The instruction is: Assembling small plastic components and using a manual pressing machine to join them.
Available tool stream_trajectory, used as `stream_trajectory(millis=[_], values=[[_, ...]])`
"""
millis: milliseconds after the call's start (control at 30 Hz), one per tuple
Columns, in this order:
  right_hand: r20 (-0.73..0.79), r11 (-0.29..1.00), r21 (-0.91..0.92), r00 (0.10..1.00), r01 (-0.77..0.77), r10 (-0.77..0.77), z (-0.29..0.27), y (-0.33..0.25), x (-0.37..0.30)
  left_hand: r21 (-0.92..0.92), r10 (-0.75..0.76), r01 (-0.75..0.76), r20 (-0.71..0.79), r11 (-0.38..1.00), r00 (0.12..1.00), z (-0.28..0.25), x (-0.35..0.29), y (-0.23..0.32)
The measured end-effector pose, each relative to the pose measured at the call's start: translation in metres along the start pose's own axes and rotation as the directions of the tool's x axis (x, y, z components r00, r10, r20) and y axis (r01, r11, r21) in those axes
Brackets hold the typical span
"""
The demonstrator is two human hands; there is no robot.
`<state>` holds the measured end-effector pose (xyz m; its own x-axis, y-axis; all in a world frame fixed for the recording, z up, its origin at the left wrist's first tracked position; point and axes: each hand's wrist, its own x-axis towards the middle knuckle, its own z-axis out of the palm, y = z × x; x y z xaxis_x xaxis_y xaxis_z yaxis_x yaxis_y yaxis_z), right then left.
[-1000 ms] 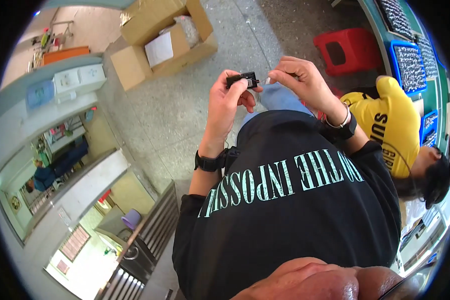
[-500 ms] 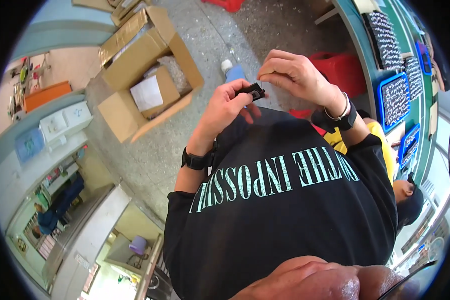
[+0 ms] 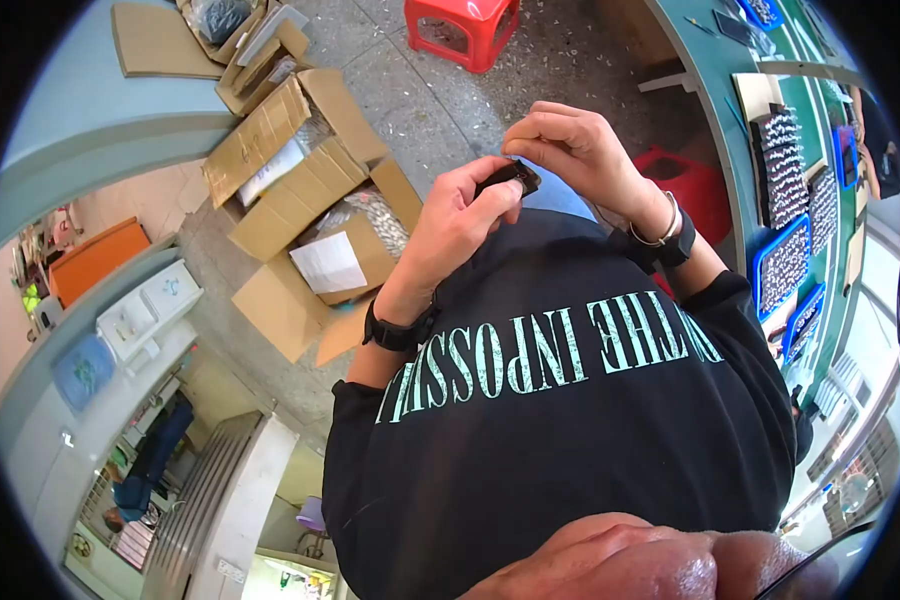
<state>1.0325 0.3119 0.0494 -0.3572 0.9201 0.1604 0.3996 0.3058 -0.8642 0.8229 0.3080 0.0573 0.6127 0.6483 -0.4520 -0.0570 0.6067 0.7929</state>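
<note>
Between the thumb and fingers of my left hand (image 3: 466,208) is a small black rectangular part (image 3: 523,176), with a brownish glint at its end. Its exact kind I cannot make out. My right hand (image 3: 580,158) is just beyond it, up and to the right, with thumb and fingertips pinched together close to the part's far end. Whatever sits in that pinch, if anything, is hidden or too small to see. Both hands are held in front of my body, above my lap.
Open cardboard boxes (image 3: 365,262) stand on the floor to the left. A red stool (image 3: 462,30) is ahead, and another red stool (image 3: 682,200) is partly under the green workbench (image 3: 705,75) at right. Blue trays (image 3: 782,265) of small parts lie on that bench.
The view has shifted, bringing the red stool ahead and more boxes into sight. My left hand has turned the black part slightly, and my right fingertips are now closer to it.
</note>
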Motion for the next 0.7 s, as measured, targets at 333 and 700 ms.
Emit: stream_trajectory(millis=[333,700], values=[[0.006,0.981,0.185,0.998,-0.061,0.061,-0.046,0.077,0.16,0.138,0.089,-0.063,-0.193,0.988,0.977,-0.069,0.137,0.094],[-0.068,0.974,0.195,0.989,-0.114,0.129,-0.116,0.123,0.299,0.089,0.091,-0.07,-0.248,0.994,0.965,-0.118,0.261,0.209]])
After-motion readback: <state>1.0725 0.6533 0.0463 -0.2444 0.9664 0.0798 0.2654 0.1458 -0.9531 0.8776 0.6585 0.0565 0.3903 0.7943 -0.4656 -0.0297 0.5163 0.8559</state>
